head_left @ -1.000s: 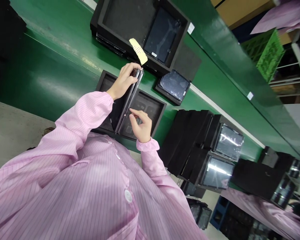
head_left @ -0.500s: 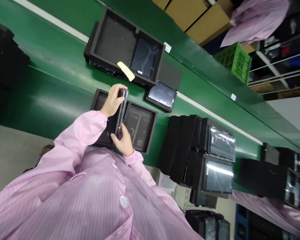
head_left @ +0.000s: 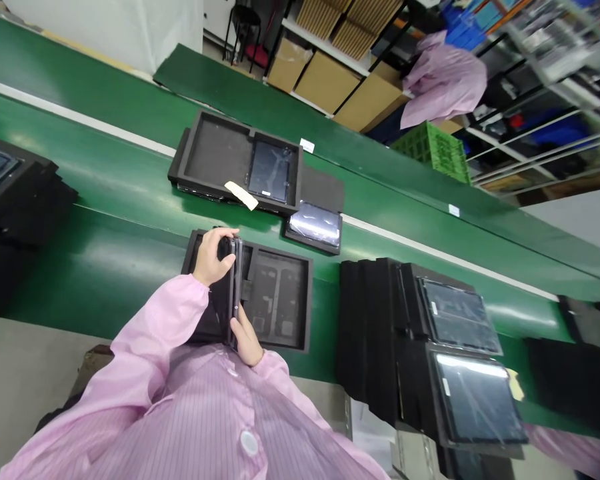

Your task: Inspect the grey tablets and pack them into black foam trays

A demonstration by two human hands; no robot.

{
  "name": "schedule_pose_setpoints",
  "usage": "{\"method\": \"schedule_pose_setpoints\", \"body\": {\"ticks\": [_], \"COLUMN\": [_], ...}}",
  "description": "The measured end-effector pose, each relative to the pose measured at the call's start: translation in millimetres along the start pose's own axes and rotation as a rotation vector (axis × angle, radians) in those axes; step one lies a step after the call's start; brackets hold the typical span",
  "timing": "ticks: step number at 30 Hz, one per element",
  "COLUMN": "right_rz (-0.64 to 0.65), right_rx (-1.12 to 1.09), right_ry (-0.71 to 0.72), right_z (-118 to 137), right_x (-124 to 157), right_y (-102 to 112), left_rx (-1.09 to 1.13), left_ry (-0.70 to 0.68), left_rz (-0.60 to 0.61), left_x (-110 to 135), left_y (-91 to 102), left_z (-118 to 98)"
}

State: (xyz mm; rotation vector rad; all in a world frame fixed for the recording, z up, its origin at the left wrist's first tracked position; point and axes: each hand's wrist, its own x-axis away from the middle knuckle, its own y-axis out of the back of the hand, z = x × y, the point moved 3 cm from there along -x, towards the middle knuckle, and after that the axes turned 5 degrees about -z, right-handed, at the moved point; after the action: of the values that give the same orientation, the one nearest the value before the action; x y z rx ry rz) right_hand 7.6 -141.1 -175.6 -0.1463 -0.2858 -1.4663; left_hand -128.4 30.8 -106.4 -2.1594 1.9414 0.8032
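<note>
I hold a thin dark tablet-like panel [head_left: 236, 280] on edge above a black foam tray [head_left: 280, 300] on the green belt. My left hand [head_left: 213, 255] is closed over the panel's far top edge. My right hand [head_left: 245, 337] grips its near bottom end, fingers wrapped round it. The tray's right compartment shows moulded recesses with nothing in them. My pink striped sleeves and coat fill the lower left.
A second foam tray [head_left: 215, 157] with a panel and a yellowish strip [head_left: 241, 195] lies farther back. A wrapped panel [head_left: 315, 225] sits beside it. Stacked trays with screens [head_left: 455, 347] stand at right. Another person in pink [head_left: 443, 77] works by shelves and cardboard boxes.
My head has lifted, showing more of the room and belt. My right hand moved from the tray recess down to the panel's near end and took hold of it.
</note>
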Motion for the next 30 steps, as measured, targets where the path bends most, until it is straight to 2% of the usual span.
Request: {"method": "schedule_pose_setpoints", "body": {"ticks": [4, 9, 12, 15, 18, 22, 24, 26, 28, 30], "right_rz": [-0.082, -0.185, -0.207, -0.217, -0.32, -0.452, -0.456, -0.433, -0.396, -0.361], "right_rx": [0.003, 0.161, 0.273, 0.281, 0.148, 0.046, -0.029, -0.16, -0.309, -0.347], "right_ry": [0.036, 0.155, 0.114, 0.006, -0.117, -0.142, -0.095, -0.021, 0.054, 0.09], "right_z": [-4.3, 8.0, 17.0, 22.4, 36.2, 87.4, 118.3, 144.3, 162.1, 172.1], "right_x": [-0.2, -11.0, -20.5, -25.8, -27.0, -38.8, -62.2, -103.2, -159.4, -222.1], "right_y": [1.0, 1.3, 3.1, 7.6, 23.4, 61.6, 78.5, 86.2, 82.7, 71.0], "left_rx": [-0.027, 0.002, 0.042, 0.045, 0.046, 0.062, 0.074, 0.073, 0.07, 0.082], "left_ry": [-0.026, -0.058, -0.131, -0.179, -0.181, -0.182, -0.181, -0.168, -0.155, -0.147], "left_rz": [-0.017, -0.057, -0.056, -0.054, -0.108, -0.217, -0.253, -0.256, -0.237, -0.227], "left_x": [1.1, 9.8, 16.4, 22.0, 28.4, 38.3, 41.6, 43.2, 44.2, 46.0], "left_y": [2.7, 9.5, 4.7, -1.0, 2.2, 18.1, 25.4, 29.3, 30.4, 30.7], "left_z": [-1.6, -6.3, -17.2, -26.4, -24.9, -11.1, -4.8, -0.3, 2.4, 4.0]}}
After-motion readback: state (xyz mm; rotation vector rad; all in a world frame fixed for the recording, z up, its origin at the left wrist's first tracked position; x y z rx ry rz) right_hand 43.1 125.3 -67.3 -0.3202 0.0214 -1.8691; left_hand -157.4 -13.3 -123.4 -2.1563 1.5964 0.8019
